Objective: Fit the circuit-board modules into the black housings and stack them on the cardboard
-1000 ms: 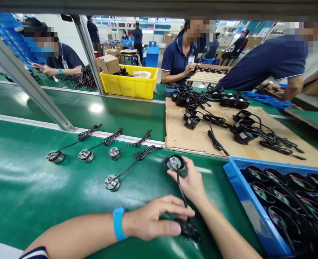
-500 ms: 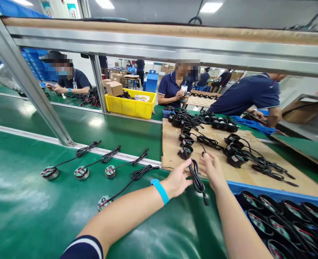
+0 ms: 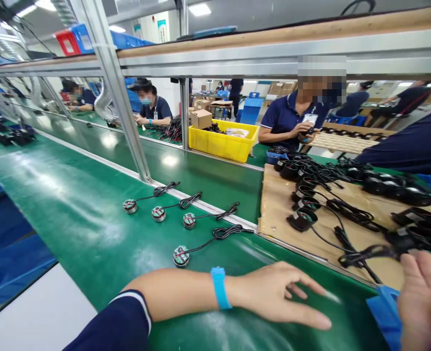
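Observation:
My left hand (image 3: 273, 295), with a blue wristband (image 3: 220, 287), is over the green bench (image 3: 102, 234), fingers apart and holding nothing. At the right edge my right hand (image 3: 421, 292) is partly cut off, near the blue tray (image 3: 385, 312); its fingers are partly hidden and blurred. Black rings with cables, one of them here (image 3: 302, 219), lie on the cardboard (image 3: 277, 226). Several round circuit-board parts, such as the nearest one (image 3: 180, 256), rest on the bench left of the cardboard, each with a coiled black cable.
A metal post (image 3: 115, 92) and shelf rail (image 3: 237, 61) stand across the bench. Behind are a yellow bin (image 3: 220, 142) and a person in a dark shirt (image 3: 291, 119) holding a small black part. Blue bins (image 3: 7, 243) are at lower left.
The view has turned left. My left hand has let go of the coiled cable, which now seems to lie on the cardboard. My right hand has moved to the right edge.

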Demonstrator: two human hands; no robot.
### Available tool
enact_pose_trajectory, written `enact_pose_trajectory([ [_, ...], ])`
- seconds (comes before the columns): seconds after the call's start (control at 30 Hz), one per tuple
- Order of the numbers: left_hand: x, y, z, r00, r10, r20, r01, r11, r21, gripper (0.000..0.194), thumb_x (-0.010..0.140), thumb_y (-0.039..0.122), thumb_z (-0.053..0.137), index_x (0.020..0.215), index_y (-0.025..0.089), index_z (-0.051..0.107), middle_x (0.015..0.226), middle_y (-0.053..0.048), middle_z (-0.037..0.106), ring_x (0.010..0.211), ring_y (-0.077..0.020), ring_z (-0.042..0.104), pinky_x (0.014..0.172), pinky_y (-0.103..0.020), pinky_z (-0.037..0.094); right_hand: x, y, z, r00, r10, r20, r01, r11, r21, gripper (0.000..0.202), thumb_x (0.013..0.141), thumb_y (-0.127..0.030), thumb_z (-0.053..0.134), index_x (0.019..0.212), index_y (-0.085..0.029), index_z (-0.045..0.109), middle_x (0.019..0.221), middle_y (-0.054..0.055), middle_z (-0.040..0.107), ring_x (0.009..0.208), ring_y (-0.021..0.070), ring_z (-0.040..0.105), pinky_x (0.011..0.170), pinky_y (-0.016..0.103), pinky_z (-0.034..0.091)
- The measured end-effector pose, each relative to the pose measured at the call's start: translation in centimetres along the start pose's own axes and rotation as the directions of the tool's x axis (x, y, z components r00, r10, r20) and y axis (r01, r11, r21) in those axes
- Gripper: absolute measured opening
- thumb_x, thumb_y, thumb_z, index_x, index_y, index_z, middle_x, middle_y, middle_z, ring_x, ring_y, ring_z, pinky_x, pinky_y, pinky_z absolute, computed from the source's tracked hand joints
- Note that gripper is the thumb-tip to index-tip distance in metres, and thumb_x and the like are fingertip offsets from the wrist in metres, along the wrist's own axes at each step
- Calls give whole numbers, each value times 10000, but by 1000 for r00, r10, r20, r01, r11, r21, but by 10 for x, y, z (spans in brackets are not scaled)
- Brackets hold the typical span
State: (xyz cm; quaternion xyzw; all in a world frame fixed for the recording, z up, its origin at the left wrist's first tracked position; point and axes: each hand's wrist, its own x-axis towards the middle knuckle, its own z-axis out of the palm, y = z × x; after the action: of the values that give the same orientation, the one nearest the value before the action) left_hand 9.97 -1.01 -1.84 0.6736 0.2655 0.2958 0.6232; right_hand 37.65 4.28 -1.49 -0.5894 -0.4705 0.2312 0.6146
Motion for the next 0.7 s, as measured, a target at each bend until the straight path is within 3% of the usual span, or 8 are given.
enact_pose_trajectory([
  [0.2, -97, -28, 1, 966, 215, 144, -258, 746, 614, 455, 916, 531, 656, 1261, 233, 638, 1193, -91, 701, 1118, -246, 656, 1070, -416, 478, -131, -50, 35, 983, -126, -134, 138, 986, 89, 427, 859, -394, 753, 1266, -321, 650, 1179, 27, 703, 1142, 279, 683, 977, 469, 569],
  [0.27, -116, -42, 7, 921, 119, 372, -356, 646, 675, 545, 899, 554, 682, 1344, 254, 587, 1320, -103, 671, 1273, -300, 595, 1122, -469, 447, -183, -69, 12, 909, -287, 301, 290, 956, 37, 183, 901, -276, 718, 1083, -281, 739, 1056, 37, 759, 1026, 210, 718, 894, 337, 576],
  [0.33, -126, -56, 6, 851, 74, 520, -478, 516, 710, 638, 866, 536, 728, 1423, 296, 531, 1441, -100, 612, 1382, -354, 517, 1120, -521, 451, -229, -87, -28, 710, -240, 662, 280, 959, 48, 155, 956, -222, 645, 1042, -274, 763, 949, 28, 789, 898, 152, 737, 810, 250, 557],
  [0.4, -126, -71, -1, 816, 86, 571, -557, 383, 737, 654, 904, 481, 696, 1499, 363, 453, 1529, -62, 538, 1415, -345, 494, 1108, -505, 471, -272, -101, -84, 671, -41, 740, 95, 995, -32, 212, 1007, -261, 571, 1100, -260, 762, 873, 29, 795, 807, 134, 740, 759, 232, 543],
  [0.47, -119, -87, -7, 780, 153, 607, -624, 269, 734, 664, 918, 522, 655, 1526, 386, 425, 1535, -36, 533, 1386, -332, 533, 1071, -473, 508, -319, -107, -154, 821, 235, 520, -165, 970, -178, 318, 1031, -405, 514, 1073, -230, 776, 798, 50, 783, 759, 156, 733, 734, 260, 548],
  [0.53, -112, -101, -9, 749, 215, 626, -661, 195, 724, 681, 894, 556, 655, 1521, 394, 441, 1514, -22, 557, 1348, -341, 571, 1029, -469, 533, -367, -100, -229, 887, 462, -19, -453, 860, -235, 564, 975, -645, 474, 781, -210, 777, 694, 80, 737, 672, 195, 701, 691, 320, 561],
  [0.6, -109, -110, -9, 745, 244, 622, -662, 151, 734, 682, 876, 559, 657, 1509, 394, 465, 1493, -22, 578, 1328, -359, 585, 1020, -494, 532, -410, -80, -297, 691, 395, -606, -598, 783, -171, 684, 893, -802, 425, 674, -221, 711, 688, 86, 706, 674, 212, 680, 687, 351, 573],
  [0.7, -112, -116, -8, 762, 250, 597, -637, 126, 761, 663, 870, 509, 658, 1499, 406, 477, 1466, -22, 605, 1326, -360, 585, 1044, -510, 512, -451, -28, -361, 481, 376, -792, -714, 692, -104, 538, 921, -691, 537, 945, -182, 710, 913, 90, 730, 806, 203, 697, 696, 332, 582],
])
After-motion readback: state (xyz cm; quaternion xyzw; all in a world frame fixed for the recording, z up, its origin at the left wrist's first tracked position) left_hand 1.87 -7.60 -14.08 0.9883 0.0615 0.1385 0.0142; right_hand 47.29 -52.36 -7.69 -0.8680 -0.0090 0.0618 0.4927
